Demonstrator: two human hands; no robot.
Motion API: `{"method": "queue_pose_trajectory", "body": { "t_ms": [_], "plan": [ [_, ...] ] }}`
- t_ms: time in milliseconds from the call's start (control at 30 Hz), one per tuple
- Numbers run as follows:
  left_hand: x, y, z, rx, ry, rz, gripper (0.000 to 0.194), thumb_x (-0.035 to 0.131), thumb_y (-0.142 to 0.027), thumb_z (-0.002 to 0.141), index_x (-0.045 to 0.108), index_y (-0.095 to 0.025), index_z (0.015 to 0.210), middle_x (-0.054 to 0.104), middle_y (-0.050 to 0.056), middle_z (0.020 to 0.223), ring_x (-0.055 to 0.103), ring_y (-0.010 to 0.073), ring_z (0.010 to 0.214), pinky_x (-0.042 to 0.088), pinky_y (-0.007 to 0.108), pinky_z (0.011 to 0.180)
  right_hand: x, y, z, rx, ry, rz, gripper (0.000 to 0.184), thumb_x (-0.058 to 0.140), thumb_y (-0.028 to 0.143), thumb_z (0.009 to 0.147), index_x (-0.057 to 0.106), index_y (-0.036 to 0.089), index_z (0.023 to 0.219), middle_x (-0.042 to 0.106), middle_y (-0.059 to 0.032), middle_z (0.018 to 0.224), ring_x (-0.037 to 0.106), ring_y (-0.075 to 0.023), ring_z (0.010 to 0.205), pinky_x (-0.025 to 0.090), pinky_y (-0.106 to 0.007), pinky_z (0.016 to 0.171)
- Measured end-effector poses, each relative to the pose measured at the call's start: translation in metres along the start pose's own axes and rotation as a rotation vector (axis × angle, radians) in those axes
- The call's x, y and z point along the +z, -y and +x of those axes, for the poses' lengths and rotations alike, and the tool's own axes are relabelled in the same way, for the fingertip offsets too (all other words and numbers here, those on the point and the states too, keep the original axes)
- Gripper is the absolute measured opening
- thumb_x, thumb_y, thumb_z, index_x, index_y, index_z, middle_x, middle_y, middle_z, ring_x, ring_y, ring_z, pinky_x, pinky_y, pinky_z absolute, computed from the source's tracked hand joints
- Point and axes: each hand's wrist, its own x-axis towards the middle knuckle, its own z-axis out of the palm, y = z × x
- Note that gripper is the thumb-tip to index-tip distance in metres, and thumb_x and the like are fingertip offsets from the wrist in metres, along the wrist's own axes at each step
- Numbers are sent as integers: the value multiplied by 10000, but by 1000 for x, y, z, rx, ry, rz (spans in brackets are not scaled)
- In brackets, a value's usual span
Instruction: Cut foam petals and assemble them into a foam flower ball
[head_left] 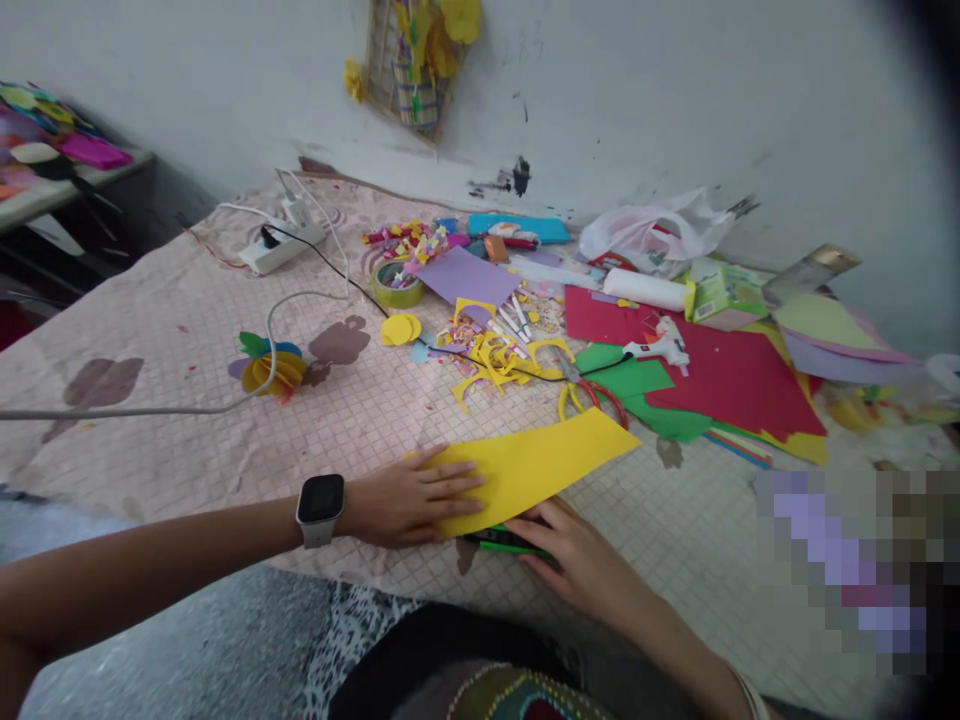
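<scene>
My left hand [409,497] lies flat on a long sheet of yellow craft paper [536,468], holding it against the cloth, with a smartwatch [320,508] on that wrist. My right hand [577,555] is at the sheet's lower edge, its fingers over a green object [504,541] that is partly hidden beneath the paper and hand. I cannot tell what that green object is. Just beyond the sheet lie scissors with red and yellow handles [592,400].
A patterned cloth [150,330] covers the work surface. Beyond my hands are yellow paper scraps [487,365], a green sheet [630,385], a red sheet [727,390], a hot glue gun [656,350], a paper flower [274,370], a tape roll [396,285] and a power strip [281,245].
</scene>
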Motion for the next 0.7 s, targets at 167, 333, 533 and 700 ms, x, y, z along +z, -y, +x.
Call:
{"method": "queue_pose_trajectory", "body": {
  "t_ms": [167,333,533,700],
  "plan": [
    [7,4,-12,12,3,24,680,483,-460,951,198,-287,1544,319,50,1584,262,250,1466,90,490,1216,-1,-1,-3,-22,5,17,510,587,13,815,609,240,1271,629,-93,1131,608,-237,1040,552,-414,891],
    [4,5,-10,38,13,17,668,468,-443,963,192,-269,1547,314,58,1585,250,242,1470,104,476,1218,-2,-3,-8,-17,10,15,522,590,11,816,603,236,1287,633,-94,1100,603,-235,1012,547,-415,889],
    [5,5,-11,6,12,-4,581,421,-339,990,217,-315,1535,308,10,1589,220,204,1480,114,461,1223,1,-4,-5,-42,-9,4,558,575,-3,803,596,261,1294,626,-83,1099,595,-234,1017,543,-422,884],
    [7,5,-11,-7,18,-7,572,407,-337,995,213,-332,1533,305,-1,1590,231,198,1477,82,460,1227,2,-2,-1,-56,2,7,535,575,3,807,600,240,1286,621,-90,1105,589,-236,1029,539,-414,887]
  ]
}}
